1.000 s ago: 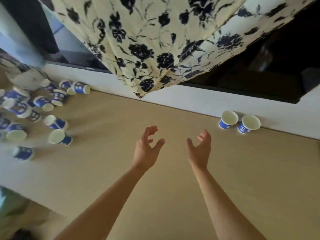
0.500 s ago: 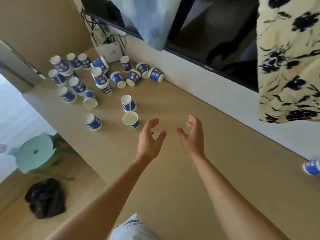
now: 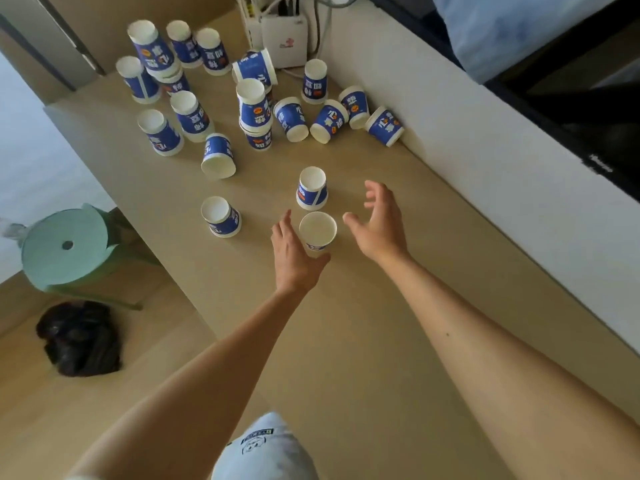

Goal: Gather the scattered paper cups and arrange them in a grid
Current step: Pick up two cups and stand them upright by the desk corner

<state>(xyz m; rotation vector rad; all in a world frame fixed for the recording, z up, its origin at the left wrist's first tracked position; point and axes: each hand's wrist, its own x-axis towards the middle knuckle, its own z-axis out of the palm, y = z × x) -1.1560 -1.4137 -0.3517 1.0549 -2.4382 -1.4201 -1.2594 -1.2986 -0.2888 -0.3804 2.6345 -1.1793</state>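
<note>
Several blue-and-white paper cups lie scattered on the beige table [image 3: 363, 341], some upside down, some tipped over, a few stacked. The nearest cup [image 3: 317, 230] stands upright with its mouth open, between my hands. My left hand [image 3: 292, 258] is open just left of it, thumb close under its base. My right hand [image 3: 379, 223] is open to its right, fingers spread, apart from it. An upside-down cup [image 3: 311, 188] stands just behind, another upside-down cup [image 3: 221, 216] to the left. The main cluster of cups [image 3: 242, 98] fills the far left end.
A white router box [image 3: 284, 39] with cables leans on the white wall ledge [image 3: 502, 188] behind the cluster. A dark screen runs along the right. Off the table's left edge stand a green stool [image 3: 65, 251] and a dark bag [image 3: 81, 339] on the floor.
The view has swung left from the two cups by the wall to the scattered cluster. Both hands have moved forward and now flank the nearest upright cup.
</note>
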